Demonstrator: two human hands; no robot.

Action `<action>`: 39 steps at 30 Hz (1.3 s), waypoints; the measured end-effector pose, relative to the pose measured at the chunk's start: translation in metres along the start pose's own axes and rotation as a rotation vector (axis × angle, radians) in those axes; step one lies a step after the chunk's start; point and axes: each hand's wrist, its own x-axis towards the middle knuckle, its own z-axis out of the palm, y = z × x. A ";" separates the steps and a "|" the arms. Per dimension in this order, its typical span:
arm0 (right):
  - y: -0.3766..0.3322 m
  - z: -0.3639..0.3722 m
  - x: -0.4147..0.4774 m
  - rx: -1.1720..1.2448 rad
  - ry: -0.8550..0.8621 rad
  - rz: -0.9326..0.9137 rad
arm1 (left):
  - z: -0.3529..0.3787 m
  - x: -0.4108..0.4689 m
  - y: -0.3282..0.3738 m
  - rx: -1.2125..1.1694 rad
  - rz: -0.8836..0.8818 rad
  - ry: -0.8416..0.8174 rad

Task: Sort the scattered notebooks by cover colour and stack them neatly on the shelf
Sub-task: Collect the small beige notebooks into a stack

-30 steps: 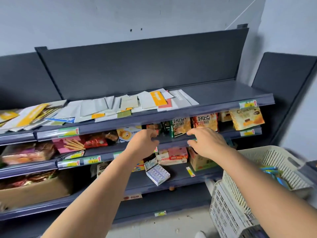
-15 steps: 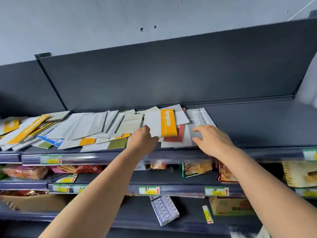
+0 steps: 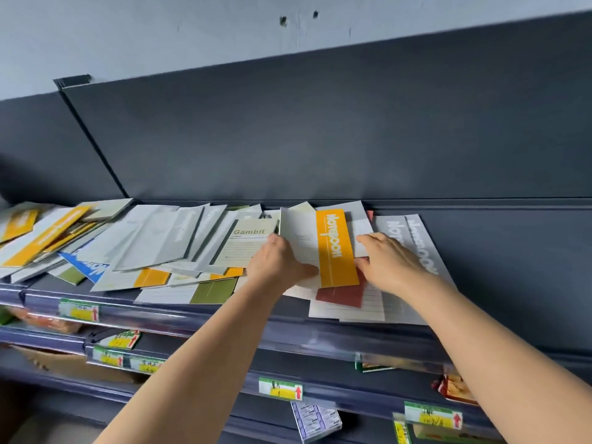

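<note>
The orange-and-white notebook (image 3: pixel 320 248) lies w/ its long axis running front-to-back on the top shelf (image 3: pixel 512 251), left hand (image 3: pixel 277 267) pinching its left edge, right hand (image 3: pixel 392 262) spread flat just right of it.

The notebooks (image 3: pixel 38 232) at far left are blurring and running off the edge; the hands (image 3: pixel 392 262) are covering the red notebook (image 3: pixel 341 296).

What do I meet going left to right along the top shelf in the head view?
Orange-striped notebook → blue notebook → Gambit notebook → left hand → orange notebook → right hand → grey notebooks.
</note>
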 end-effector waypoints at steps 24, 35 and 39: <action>-0.016 0.006 0.025 0.270 0.190 0.286 | -0.031 0.044 -0.028 -0.717 0.067 0.076; -0.016 -0.008 0.002 -0.003 0.089 0.226 | -0.005 0.048 0.008 -0.285 0.218 -0.078; -0.033 -0.002 0.010 -0.001 0.140 0.091 | -0.022 0.077 -0.051 0.136 0.118 0.150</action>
